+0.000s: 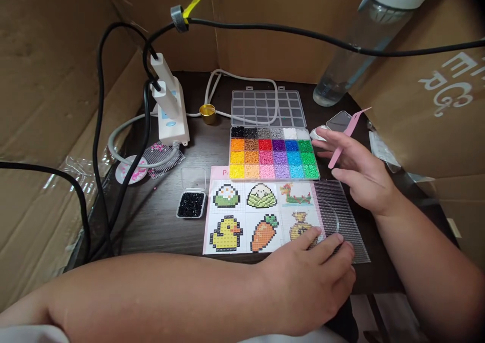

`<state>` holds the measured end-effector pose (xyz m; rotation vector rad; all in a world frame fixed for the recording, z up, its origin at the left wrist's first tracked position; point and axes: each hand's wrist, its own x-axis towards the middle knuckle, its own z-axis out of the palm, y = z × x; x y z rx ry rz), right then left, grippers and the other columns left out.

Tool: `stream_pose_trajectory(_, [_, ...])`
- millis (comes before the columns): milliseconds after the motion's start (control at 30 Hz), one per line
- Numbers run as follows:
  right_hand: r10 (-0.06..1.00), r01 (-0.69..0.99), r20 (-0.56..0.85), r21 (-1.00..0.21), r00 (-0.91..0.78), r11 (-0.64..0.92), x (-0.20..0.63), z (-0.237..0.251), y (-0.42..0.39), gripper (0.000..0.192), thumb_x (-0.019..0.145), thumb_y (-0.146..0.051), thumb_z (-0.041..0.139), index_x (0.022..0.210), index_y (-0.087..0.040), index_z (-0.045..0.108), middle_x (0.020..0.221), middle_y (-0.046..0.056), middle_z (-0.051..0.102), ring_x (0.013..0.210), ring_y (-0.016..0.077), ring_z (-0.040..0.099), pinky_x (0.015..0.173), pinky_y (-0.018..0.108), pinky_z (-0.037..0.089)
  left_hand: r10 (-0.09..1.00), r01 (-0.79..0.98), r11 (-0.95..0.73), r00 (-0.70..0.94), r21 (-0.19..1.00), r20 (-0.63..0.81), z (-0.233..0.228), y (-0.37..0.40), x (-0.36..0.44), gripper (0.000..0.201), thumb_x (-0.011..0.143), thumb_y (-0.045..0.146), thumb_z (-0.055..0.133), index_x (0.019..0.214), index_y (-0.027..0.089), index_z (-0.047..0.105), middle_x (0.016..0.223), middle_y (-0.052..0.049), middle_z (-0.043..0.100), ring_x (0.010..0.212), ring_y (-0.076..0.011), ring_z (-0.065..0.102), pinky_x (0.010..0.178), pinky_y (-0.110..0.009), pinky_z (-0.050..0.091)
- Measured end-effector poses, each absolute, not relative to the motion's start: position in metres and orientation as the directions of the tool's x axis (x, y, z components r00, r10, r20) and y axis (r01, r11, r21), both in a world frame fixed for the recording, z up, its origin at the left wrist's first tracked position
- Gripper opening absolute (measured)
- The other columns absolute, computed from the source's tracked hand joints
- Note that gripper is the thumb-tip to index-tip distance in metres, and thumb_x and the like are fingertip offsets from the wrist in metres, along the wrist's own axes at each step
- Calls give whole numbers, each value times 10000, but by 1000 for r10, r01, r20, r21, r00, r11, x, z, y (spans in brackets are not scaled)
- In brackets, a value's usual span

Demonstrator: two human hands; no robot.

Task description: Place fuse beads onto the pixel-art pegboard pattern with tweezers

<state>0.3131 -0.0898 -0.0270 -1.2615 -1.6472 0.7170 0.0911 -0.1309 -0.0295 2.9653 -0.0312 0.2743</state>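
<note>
Tweezers (346, 136) (pink) were pinched in the right hand (359, 174); the left hand (310, 277) lay spread, fingertips on the clear pegboard (343, 216).

We looked from the head, forward and steeply down; the dark table (159, 222) lay close. We had one view only.

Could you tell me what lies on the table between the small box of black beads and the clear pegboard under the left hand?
In the head view, the pattern sheet lies between the black bead box and the clear pegboard.
</note>
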Motion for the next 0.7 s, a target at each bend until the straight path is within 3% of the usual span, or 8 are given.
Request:
stream_pose_trajectory(100, [949, 387, 313, -871, -39, 303, 314, -27, -90, 612, 820, -186, 479, 1398, -370, 394, 1496, -30, 392, 1347, 286, 422, 1062, 541, 430, -7, -38, -984, 984, 173, 180, -29, -131, 91, 437, 936, 245, 345, 1320, 126, 516, 1442, -153, 413, 1353, -326, 368, 1078, -494, 282])
stream_pose_trajectory(233, [936, 445, 353, -836, -10, 321, 315, -29, -89, 671, 808, -195, 565, 1403, -413, 345, 1488, -25, 407, 1329, 287, 448, 1039, 543, 450, -14, -42, -986, 986, 162, 168, -26, -130, 92, 434, 935, 259, 360, 1317, 128, 522, 1435, -151, 427, 1342, -316, 386, 1068, -481, 300])
stream_pose_trajectory(400, [885, 466, 455, -807, 97, 364, 307, -31, -89, 481, 891, -210, 574, 1343, -336, 466, 1343, 35, 579, 1185, 239, 594, 1002, 474, 496, -17, -43, -989, 984, 144, 179, -24, -128, 92, 424, 941, 265, 361, 1303, 127, 534, 1418, -150, 449, 1328, -305, 408, 1051, -465, 330])
stream_pose_trajectory(533, [803, 476, 546, -787, 240, 393, 300, -31, -88, 273, 918, -226, 560, 1181, -223, 633, 1045, 82, 734, 910, 211, 715, 827, 414, 583, -5, -36, -989, 977, 141, 215, -29, -130, 92, 422, 942, 263, 359, 1302, 131, 533, 1424, -152, 438, 1335, -304, 398, 1069, -479, 310])
stream_pose_trajectory(700, [719, 407, 597, -791, 354, 456, 302, -31, -83, 298, 938, -356, 524, 1154, -203, 659, 876, 76, 761, 657, 203, 713, 568, 387, 577, -11, -43, -989, 976, 141, 218, -31, -132, 91, 425, 944, 256, 351, 1310, 136, 529, 1425, -149, 435, 1336, -306, 396, 1078, -483, 297])
